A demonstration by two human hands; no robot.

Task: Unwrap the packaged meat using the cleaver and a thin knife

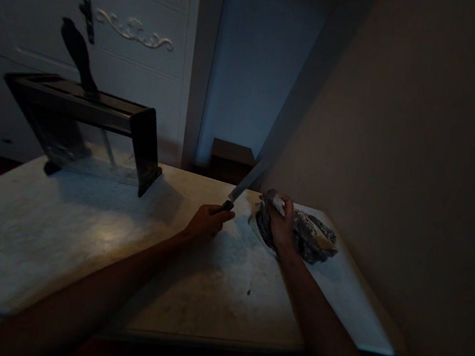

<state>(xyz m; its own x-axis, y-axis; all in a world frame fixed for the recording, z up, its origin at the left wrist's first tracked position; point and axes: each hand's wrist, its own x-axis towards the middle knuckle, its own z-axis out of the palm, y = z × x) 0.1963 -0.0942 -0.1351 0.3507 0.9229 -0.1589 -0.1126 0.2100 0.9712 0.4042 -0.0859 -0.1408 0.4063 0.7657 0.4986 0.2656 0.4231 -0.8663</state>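
1. While the left hand (207,220) closes its fingers round the dark handle (228,204) of a knife (245,186), the blade slants up and away from the body. This grip seems chosen to put the fingers behind the edge and aim the tip away from the person.
2. The right hand (282,224) is partly closed, thumb and fingers gathering a fold of a crumpled, patterned cloth (314,239). The bunched fold probably gives a thicker pad to hold; the rest lies loose beside it on the worktop (206,290).
3. Between the hands there is a gap: the blade and the cloth are near each other but look apart, which leaves the metal free of the fabric. The tip is too blurred to place exactly.
4. The cloth sits towards the right end of the worktop, near the wall (395,163), within easy reach of the right hand.
5. Well to the left, a dark knife rack (143,132) with see-through sides stands upright on the worktop. Another knife handle (79,54) sticks up from its top, likely so that it can be grasped while the blade hangs inside.
6. Beyond the far edge is a dark box (232,153), lower than the worktop.
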